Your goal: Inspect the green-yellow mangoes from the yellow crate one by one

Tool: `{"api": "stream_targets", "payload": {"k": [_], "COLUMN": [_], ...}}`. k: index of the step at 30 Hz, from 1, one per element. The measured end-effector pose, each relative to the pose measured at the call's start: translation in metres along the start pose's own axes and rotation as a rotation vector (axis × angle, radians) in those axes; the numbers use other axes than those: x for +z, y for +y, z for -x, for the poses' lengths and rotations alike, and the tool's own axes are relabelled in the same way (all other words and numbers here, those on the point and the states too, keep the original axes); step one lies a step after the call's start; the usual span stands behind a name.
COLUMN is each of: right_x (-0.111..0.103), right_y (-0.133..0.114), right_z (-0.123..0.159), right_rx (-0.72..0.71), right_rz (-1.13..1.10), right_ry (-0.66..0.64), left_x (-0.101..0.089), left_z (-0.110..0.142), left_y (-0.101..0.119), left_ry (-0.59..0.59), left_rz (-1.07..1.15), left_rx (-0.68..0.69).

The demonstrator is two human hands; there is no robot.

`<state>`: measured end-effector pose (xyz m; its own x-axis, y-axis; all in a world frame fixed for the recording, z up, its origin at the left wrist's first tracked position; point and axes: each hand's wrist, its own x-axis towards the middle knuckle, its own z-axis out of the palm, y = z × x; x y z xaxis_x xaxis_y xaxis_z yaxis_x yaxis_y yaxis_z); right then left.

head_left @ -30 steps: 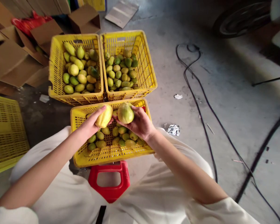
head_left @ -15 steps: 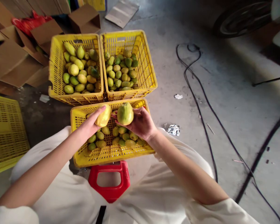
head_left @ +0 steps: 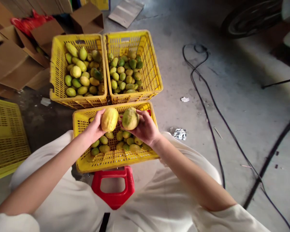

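My left hand (head_left: 95, 128) is closed around a yellow, ridged lemon (head_left: 109, 119), gripping it from the left. Beside it, my right hand (head_left: 147, 129) holds a rounder green-and-yellow lemon (head_left: 130, 118), its fingers curled behind and around the fruit. The two lemons are close together but apart, above the near yellow crate (head_left: 96, 166). Down in that crate lie several greenish-yellow lemons (head_left: 134, 148), partly covered by my hands.
Beyond stand two yellow crates, a left one (head_left: 52, 71) and a right one (head_left: 157, 74), both holding lemons. A red plastic stool (head_left: 113, 201) is beneath me. Cardboard boxes (head_left: 14, 66) lie far left, another yellow crate (head_left: 7, 141) nearer. Black cables (head_left: 214, 106) run across the floor.
Both lemons have been turned in my hands, showing other sides; the right one now shows a duller, blotchy face. My left hand has shifted slightly right.
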<state>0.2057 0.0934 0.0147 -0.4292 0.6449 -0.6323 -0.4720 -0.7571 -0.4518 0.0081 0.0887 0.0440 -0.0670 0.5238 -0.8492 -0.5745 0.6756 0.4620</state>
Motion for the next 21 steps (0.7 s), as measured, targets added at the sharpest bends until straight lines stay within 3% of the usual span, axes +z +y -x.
{"api": "stream_targets", "payload": {"k": [5,13,17,21], "right_x": [0.000,0.002,-0.001,-0.002], "right_y": [-0.003,0.013,0.006,-0.002], "right_z": [-0.001,0.000,-0.001,0.001], "right_rx": [-0.017,0.046,0.054,0.080], "right_rz": [0.023,0.156,0.094,0.036], "right_ry": [-0.003,0.000,0.032,-0.015], "left_x": [-0.003,-0.005,-0.004,-0.007], "left_z": [-0.003,-0.004,-0.005,-0.009], "left_y": [0.002,-0.008,-0.007,-0.005], "left_ry": [-0.035,-0.054,-0.020,-0.029], "left_rz": [-0.005,-0.113,-0.075,-0.095], "left_rx": [-0.057,-0.036,0.019,0.070]}}
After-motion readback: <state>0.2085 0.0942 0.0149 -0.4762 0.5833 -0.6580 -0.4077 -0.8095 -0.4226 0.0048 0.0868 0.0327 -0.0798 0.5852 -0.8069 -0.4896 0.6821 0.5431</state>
